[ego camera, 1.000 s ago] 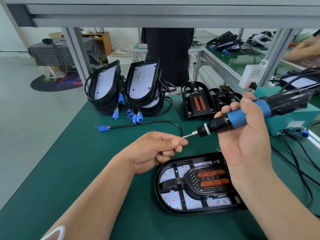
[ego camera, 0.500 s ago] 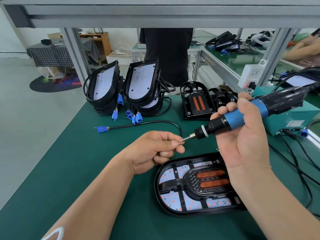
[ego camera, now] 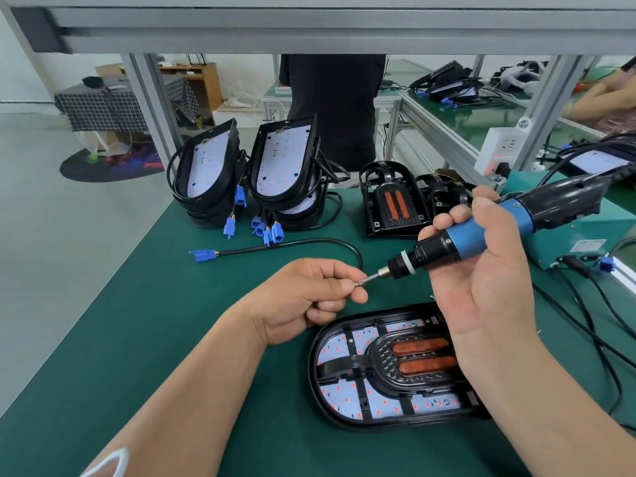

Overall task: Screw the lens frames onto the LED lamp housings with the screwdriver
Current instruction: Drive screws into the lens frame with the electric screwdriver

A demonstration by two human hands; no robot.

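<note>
A black oval LED lamp housing (ego camera: 330, 404) lies flat on the green mat, with a black lens frame (ego camera: 385, 370) carrying two orange strips seated in it. My right hand (ego camera: 481, 284) grips the blue and black electric screwdriver (ego camera: 471, 232) above the housing, its bit pointing left. My left hand (ego camera: 309, 294) pinches a small screw (ego camera: 359, 283) between thumb and forefinger at the bit's tip.
Two stacks of housings (ego camera: 275, 180) with blue connectors stand at the back of the green mat (ego camera: 137, 339). Spare lens frames (ego camera: 392, 204) lie behind the screwdriver. A loose cable with a blue plug (ego camera: 206, 255) lies left. Cables and a teal box (ego camera: 585, 235) crowd the right. A person (ego camera: 330, 108) stands beyond the bench.
The screwdriver has come down and left a little, bringing its bit tip against the screw that my left hand pinches. The lamp housing has not moved.
</note>
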